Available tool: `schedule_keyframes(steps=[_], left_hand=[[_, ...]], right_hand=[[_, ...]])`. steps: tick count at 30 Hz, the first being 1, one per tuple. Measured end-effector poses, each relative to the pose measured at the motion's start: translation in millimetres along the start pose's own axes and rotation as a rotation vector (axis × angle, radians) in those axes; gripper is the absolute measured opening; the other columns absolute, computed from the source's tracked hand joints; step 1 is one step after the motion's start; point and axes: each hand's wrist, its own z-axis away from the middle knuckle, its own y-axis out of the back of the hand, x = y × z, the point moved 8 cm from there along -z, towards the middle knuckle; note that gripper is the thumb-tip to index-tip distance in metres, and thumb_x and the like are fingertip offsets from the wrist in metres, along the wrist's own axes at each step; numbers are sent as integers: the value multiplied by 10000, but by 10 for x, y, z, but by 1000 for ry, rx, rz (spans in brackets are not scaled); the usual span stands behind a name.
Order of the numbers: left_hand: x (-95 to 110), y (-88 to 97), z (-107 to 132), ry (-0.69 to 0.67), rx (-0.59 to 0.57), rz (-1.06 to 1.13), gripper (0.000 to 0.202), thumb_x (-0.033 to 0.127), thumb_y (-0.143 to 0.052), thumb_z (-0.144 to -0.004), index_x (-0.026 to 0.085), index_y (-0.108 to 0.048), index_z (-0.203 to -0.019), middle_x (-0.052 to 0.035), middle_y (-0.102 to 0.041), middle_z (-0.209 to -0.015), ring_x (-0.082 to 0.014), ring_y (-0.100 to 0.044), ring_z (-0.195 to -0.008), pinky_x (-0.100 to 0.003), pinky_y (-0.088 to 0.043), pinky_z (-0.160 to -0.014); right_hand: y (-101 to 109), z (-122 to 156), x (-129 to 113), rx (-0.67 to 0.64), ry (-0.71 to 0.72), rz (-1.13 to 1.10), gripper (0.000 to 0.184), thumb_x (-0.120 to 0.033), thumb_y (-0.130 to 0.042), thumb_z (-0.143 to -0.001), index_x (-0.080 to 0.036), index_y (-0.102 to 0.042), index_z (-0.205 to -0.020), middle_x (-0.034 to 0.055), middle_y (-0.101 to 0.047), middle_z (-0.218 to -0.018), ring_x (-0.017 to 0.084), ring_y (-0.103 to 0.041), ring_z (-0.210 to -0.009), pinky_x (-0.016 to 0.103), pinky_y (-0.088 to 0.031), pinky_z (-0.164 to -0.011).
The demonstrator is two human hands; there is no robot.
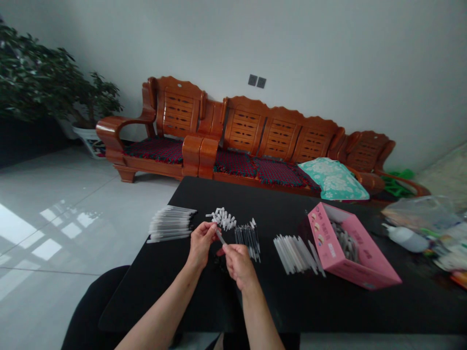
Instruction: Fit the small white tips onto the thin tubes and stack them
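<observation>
Over the near part of the black table, my left hand (201,242) pinches the far end of a slim, pale pen (220,237). My right hand (239,263) grips the pen's near end, its fingers hiding part of it. Just beyond the hands is a small heap of white pen caps (225,219). Thin dark rods like pen refills (248,239) lie in a row to the right of the heap. On the left, white-tipped pens or pen barrels (170,224) are stacked side by side. Another row of whitish pen barrels (295,253) lies farther right.
A pink open box (368,265) holding more grey-white sticks stands on the black table (314,311). Beyond it are a white bottle (406,238) and a clear plastic bag (419,214). A wooden sofa (244,126) lines the wall, with a teal cushion (335,177) on it.
</observation>
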Motion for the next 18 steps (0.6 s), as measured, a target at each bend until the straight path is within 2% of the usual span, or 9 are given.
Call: schedule_keyframes(steps=[3, 7, 9, 12, 14, 16, 18], left_hand=[[23, -4, -6, -16, -18, -5, 301, 382, -730, -691, 140, -630, -839, -32, -678, -738, -129, -624, -656, -243, -498, -625], [25, -11, 4, 12, -12, -24, 306, 375, -729, -693, 132, -630, -850, -37, -674, -737, -132, -622, -660, -243, -498, -624], [15, -56, 51, 30, -27, -37, 377, 366, -725, -699, 135, -631, -981, -42, -679, -770, -140, -630, -676, -243, -497, -619], [7, -165, 135, 52, -83, -38, 586, 357, -712, -710, 171, -537, -1238, -36, -678, -798, -139, -623, -651, -214, -463, -544], [64, -180, 138, 37, -90, -47, 666, 348, -709, -708, 174, -481, -1309, -32, -674, -785, -140, -620, -646, -210, -454, -533], [209, -91, 68, -18, -51, -79, 691, 339, -709, -701, 163, -461, -1322, -33, -677, -783, -150, -633, -678, -232, -478, -581], [429, 98, -52, -109, 9, -145, 660, 338, -694, -709, 161, -464, -1302, -41, -688, -812, -156, -642, -704, -253, -491, -626]], right_hand=[[-90, 19, 72, -108, -77, -121, 371, -486, -638, -748, -118, -650, -698, -132, -267, -341, 26, -148, -264, 176, -68, -283], [-100, -20, 79, -103, -56, -142, 396, -510, -647, -742, -114, -645, -732, -133, -284, -343, 21, -163, -255, 163, -84, -258], [-97, -52, 69, -70, -36, -107, 412, -537, -641, -739, -125, -633, -735, -135, -284, -342, 19, -163, -254, 158, -92, -252], [-90, -84, 39, -26, 5, -31, 440, -585, -622, -735, -148, -591, -696, -135, -287, -340, 17, -170, -252, 151, -108, -247], [-87, -88, 18, -35, 40, 35, 455, -603, -594, -751, -149, -590, -709, -119, -334, -340, 26, -218, -245, 150, -139, -241], [-47, -82, 27, -43, 47, 88, 470, -605, -571, -769, -137, -615, -774, -88, -423, -361, 46, -306, -246, 155, -192, -241], [45, -72, 55, -24, 33, 105, 488, -599, -571, -771, -120, -630, -842, -60, -495, -399, 66, -386, -264, 160, -239, -249]])
